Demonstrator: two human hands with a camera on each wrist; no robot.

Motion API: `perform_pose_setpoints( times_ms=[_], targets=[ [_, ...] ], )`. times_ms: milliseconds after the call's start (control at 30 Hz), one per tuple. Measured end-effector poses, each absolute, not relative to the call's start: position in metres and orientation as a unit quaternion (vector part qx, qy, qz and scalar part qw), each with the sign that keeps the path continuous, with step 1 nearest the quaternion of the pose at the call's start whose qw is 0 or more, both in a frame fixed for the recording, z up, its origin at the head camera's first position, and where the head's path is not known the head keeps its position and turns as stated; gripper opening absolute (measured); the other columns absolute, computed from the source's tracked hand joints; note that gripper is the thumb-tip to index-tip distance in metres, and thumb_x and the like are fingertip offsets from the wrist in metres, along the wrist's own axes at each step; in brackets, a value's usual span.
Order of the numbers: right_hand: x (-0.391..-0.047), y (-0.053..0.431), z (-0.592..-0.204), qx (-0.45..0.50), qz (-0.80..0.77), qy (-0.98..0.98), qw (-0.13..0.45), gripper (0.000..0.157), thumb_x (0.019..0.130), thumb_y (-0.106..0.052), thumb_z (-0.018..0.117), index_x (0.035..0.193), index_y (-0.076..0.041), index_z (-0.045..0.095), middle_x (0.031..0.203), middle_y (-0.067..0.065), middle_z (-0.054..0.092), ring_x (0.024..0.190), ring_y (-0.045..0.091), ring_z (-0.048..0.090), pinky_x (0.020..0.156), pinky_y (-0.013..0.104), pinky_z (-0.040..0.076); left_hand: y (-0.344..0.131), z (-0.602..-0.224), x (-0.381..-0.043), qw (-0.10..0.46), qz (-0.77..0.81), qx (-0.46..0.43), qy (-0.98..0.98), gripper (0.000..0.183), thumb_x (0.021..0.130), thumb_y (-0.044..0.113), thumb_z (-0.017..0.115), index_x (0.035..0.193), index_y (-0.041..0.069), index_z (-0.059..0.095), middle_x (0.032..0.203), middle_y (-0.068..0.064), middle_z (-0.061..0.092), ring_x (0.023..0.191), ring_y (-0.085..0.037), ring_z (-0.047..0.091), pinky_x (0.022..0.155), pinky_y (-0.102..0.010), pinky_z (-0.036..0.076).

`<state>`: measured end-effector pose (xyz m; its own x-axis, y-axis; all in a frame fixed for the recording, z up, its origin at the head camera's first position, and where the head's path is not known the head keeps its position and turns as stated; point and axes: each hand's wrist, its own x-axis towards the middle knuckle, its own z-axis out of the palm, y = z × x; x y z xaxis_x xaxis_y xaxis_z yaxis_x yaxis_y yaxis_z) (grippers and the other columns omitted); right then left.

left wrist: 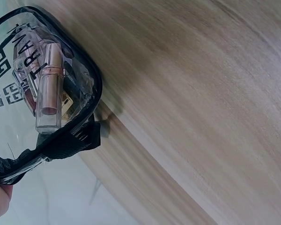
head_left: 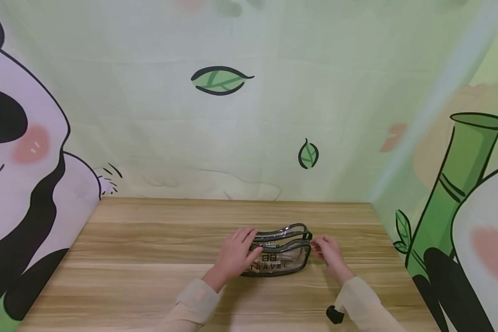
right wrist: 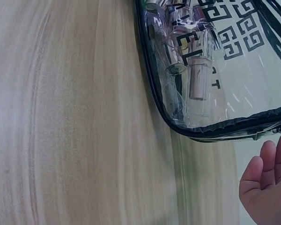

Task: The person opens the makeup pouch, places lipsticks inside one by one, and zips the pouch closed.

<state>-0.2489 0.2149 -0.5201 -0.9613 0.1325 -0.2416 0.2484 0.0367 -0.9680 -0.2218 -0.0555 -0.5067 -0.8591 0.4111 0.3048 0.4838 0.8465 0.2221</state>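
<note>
A clear toiletry pouch (head_left: 280, 263) with black piping and "TRAVEL" lettering stands upright on the table, its top edges parted. Around its left end my left hand (head_left: 237, 251) grips, thumb on the front panel and fingers toward the back. At the upper right corner my right hand (head_left: 329, 253) pinches the pouch's edge by the zipper end; the exact piece between the fingertips is hidden. Through the plastic, a lipstick tube (left wrist: 50, 89) and several other small cosmetics show in the left wrist view. The right wrist view shows curled fingers (right wrist: 267, 164) beside the piping.
The wood-grain table (head_left: 149, 230) extends around the pouch. Behind it hangs a pale green cloth backdrop (head_left: 149, 129) printed with pandas, leaves and bamboo. A small black piece (head_left: 335, 314) sits at the right sleeve's cuff.
</note>
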Motion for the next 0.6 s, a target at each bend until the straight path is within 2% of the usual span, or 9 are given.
perform_pose_setpoints(
  times_ms=[267, 600],
  targets=[
    [-0.247, 0.21, -0.509, 0.143, -0.666, 0.732, 0.032, 0.01, 0.086, -0.007, 0.047, 0.078, -0.006, 0.053, 0.065, -0.007, 0.055, 0.06, 0.007, 0.053, 0.055, 0.02, 0.046, -0.056, -0.508, -0.222, 0.127, -0.146, -0.236, -0.952, 0.054, 0.091, 0.045, 0.038, 0.13, 0.008, 0.043, 0.131, -0.007, 0.045, 0.122, -0.024, 0.039, 0.101, -0.041, 0.033],
    [-0.244, 0.205, -0.502, 0.142, -0.664, 0.734, 0.001, 0.009, 0.085, -0.006, 0.048, 0.078, -0.005, 0.053, 0.066, -0.006, 0.056, 0.06, 0.008, 0.054, 0.054, 0.019, 0.045, -0.056, -0.508, -0.222, 0.131, -0.134, -0.237, -0.953, 0.053, 0.09, 0.044, 0.039, 0.129, 0.009, 0.044, 0.13, -0.006, 0.046, 0.121, -0.023, 0.041, 0.1, -0.042, 0.035]
  ],
)
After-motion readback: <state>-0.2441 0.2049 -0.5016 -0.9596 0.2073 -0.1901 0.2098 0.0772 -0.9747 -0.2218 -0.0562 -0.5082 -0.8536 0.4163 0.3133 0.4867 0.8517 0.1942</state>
